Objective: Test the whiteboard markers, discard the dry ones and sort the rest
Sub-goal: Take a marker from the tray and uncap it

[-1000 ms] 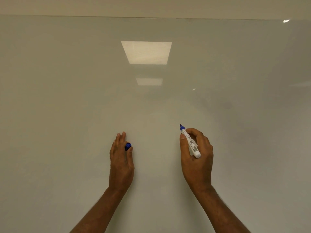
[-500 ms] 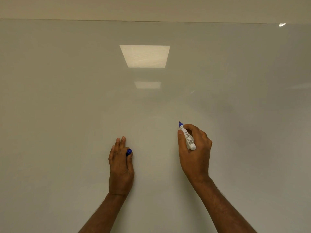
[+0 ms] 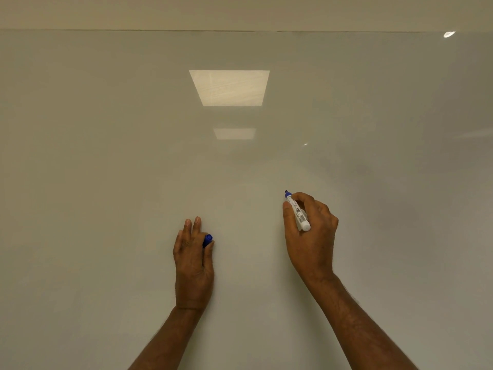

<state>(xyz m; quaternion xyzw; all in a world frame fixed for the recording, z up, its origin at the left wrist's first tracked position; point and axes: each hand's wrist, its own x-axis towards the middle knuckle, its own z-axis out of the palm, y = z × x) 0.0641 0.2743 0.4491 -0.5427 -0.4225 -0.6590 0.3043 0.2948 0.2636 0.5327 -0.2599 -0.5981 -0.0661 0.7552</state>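
Observation:
A large glossy whiteboard [image 3: 133, 182] fills the view. My right hand [image 3: 312, 239] grips an uncapped white marker [image 3: 298, 213] with a blue tip, tip pointing up at the board; whether the tip touches it I cannot tell. My left hand [image 3: 193, 265] rests against the board lower left of it and pinches the marker's blue cap [image 3: 208, 240] between thumb and fingers, the other fingers straight. No ink mark shows on the board near the tip.
Two ceiling light panels reflect in the whiteboard above the hands. The board's top edge [image 3: 240, 30] runs across the upper part of the view, with plain wall above.
My right hand has risen slightly with the marker, tilting it more upright. My left hand has slid down a little, still holding the cap.

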